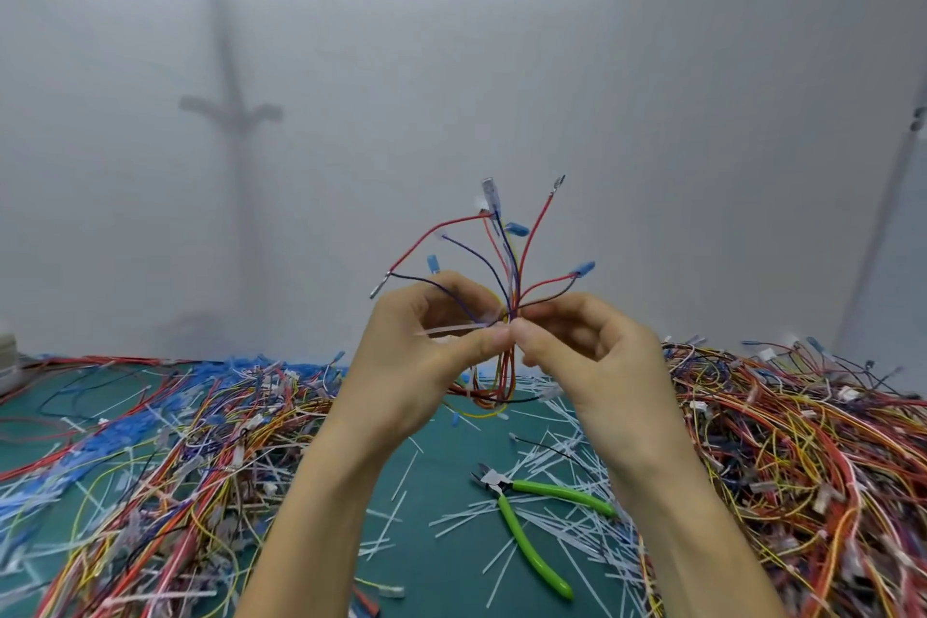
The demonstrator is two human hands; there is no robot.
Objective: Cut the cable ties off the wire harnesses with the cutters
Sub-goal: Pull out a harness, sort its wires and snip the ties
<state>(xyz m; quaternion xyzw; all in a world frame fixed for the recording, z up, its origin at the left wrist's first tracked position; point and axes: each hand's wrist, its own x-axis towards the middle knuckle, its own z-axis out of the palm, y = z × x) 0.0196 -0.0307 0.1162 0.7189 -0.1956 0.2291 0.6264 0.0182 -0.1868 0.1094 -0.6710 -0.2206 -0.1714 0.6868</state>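
Above the tabletop, a wire harness is held up.
Left hand and right hand, each grip pinching it at the cable tie; cutters lie below, probably the next thing to fetch.

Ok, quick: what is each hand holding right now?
Left hand: closed, pinching the harness by its tie.
Right hand: closed, pinching the same harness.
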